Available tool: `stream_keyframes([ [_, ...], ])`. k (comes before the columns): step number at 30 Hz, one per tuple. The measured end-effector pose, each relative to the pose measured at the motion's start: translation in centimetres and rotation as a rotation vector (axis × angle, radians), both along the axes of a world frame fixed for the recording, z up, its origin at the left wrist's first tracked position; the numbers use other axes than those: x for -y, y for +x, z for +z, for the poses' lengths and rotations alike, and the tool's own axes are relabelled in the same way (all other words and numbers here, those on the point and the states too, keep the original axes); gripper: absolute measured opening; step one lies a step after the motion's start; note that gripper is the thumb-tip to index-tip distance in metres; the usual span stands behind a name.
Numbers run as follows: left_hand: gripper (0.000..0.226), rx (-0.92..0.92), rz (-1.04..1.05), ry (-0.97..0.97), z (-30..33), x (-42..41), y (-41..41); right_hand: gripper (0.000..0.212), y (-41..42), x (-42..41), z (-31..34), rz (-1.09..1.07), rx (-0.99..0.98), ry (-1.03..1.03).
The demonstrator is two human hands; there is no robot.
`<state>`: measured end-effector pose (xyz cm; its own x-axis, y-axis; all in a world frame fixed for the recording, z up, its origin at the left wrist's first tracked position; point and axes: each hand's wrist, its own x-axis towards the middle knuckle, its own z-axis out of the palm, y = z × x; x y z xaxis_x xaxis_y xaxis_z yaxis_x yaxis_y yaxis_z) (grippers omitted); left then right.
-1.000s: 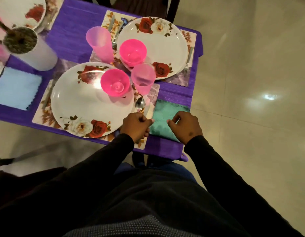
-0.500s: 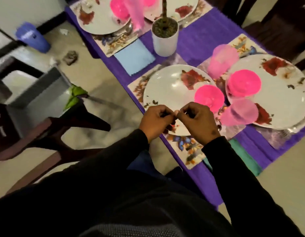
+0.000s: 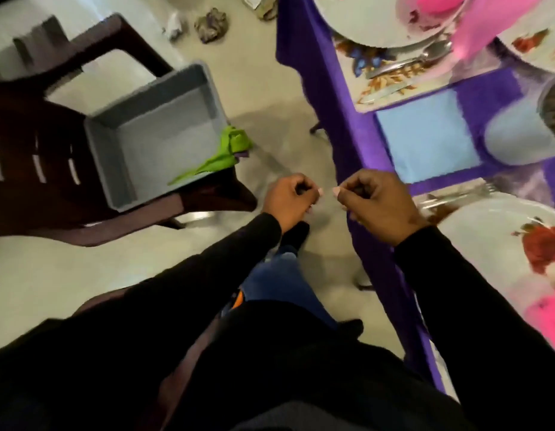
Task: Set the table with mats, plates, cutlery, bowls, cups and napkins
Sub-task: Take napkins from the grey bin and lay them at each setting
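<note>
Home dining room, desk under a purple cloth point(image 3: 329, 98) laid with floral plates point(image 3: 500, 231), patterned mats point(image 3: 391, 85), cutlery point(image 3: 409, 62) and a blue napkin point(image 3: 425, 141), brown plastic chair point(image 3: 36, 144) holding a grey tub point(image 3: 155, 132), pale tiled floor point(image 3: 83, 275) with scraps of litter

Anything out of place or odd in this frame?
Yes. A green napkin hangs crumpled over the rim of the grey bin on the brown chair instead of lying flat on the table like the blue napkin. Crumpled scraps litter the floor beyond.
</note>
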<state>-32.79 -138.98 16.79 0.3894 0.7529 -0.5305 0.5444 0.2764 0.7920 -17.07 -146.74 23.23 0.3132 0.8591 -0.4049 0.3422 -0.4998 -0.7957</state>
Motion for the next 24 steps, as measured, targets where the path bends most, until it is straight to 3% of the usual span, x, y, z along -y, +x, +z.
stream_keyframes([
  [4,0.019,-0.188,0.221,0.004,-5.8,-9.2,-5.1,0.024,-3.4,-7.6,-2.8,0.145,-0.009,-0.066],
  [7,0.014,-0.299,0.408,-0.017,-9.1,-14.6,-7.6,0.020,-5.0,-12.1,-4.2,0.283,0.006,-0.126],
  [9,0.012,-0.457,0.412,0.034,-10.4,-17.1,-8.7,0.019,-5.7,-14.7,-4.8,0.353,0.019,-0.160],
  [11,0.028,-0.580,0.385,0.080,-11.6,-18.8,-9.2,0.017,-6.0,-16.8,-5.3,0.380,0.030,-0.169],
  [15,0.047,-0.688,0.231,0.049,-13.9,-20.8,-8.9,0.017,-6.7,-19.4,-5.9,0.418,0.071,-0.174],
  [19,0.034,-0.803,0.152,0.039,-15.2,-21.9,-9.1,0.019,-7.7,-20.6,-6.6,0.477,0.068,-0.184],
  [24,0.024,-0.792,0.209,0.012,-14.7,-22.1,-10.1,0.021,-9.1,-21.3,-6.2,0.499,0.057,-0.177],
])
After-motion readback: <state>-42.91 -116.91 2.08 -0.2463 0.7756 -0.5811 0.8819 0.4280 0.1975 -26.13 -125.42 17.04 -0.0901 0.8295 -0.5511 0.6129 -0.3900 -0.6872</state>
